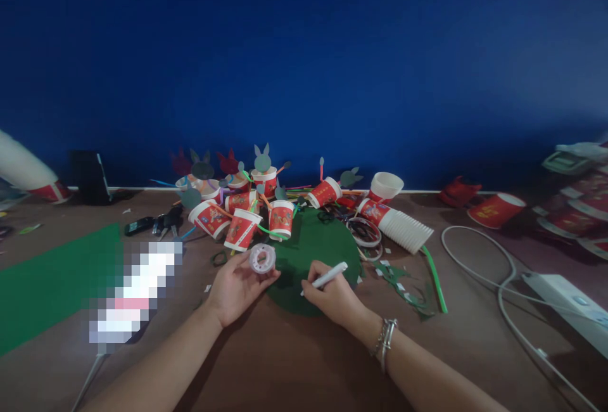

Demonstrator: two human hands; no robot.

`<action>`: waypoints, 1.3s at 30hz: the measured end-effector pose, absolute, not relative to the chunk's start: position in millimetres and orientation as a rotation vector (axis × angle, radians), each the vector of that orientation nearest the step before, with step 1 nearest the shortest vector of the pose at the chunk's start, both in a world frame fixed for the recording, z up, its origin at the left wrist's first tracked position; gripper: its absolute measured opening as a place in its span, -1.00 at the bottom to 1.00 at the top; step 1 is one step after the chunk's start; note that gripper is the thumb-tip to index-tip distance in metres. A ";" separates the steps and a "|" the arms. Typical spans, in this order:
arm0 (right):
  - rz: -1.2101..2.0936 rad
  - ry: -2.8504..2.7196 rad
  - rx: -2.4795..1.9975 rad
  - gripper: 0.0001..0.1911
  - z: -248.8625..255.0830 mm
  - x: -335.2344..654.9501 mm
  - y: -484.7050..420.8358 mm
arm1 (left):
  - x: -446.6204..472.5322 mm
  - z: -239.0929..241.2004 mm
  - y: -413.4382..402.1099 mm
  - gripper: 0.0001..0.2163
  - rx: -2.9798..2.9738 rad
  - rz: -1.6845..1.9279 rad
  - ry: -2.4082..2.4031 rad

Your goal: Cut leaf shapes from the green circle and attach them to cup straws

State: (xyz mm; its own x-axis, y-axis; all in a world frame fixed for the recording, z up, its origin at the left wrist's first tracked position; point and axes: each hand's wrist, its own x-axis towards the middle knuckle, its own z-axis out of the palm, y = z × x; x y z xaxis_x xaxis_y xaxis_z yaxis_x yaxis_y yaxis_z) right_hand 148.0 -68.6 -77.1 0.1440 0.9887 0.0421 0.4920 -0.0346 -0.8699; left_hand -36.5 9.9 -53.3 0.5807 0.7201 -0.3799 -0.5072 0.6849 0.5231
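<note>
My left hand (237, 290) is closed round a roll of clear tape (263, 258), held a little above the table with its ring face turned up. In my right hand (336, 295) is a white marker pen (332, 274), slanted down to the left. Its tip is at a dark green paper circle (320, 241), touching or just above it; I cannot tell which. The circle lies flat in front of me, partly under my hands. Just behind the tape stand and lie red and white paper cups (242, 229) with straws and paper animal heads.
A nested stack of paper cups (394, 225) lies right of the circle, near green paper scraps (403, 285) and a green straw (434, 279). A power strip (570, 304) with a white cable is at right. Green paper (61, 279), a pixelated bright device and keys (166, 222) lie left.
</note>
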 end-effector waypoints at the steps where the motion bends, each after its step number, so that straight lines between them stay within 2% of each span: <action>1: 0.803 -1.455 -1.641 -0.82 -77.1 148.1 -68.6 | -36.5 -53.4 9.9 -0.80 0.385 0.737 0.607; 39: 0.827 -1.490 -1.645 -0.80 -77.0 147.3 -69.2 | -36.3 -52.9 9.8 -0.78 0.397 0.734 0.597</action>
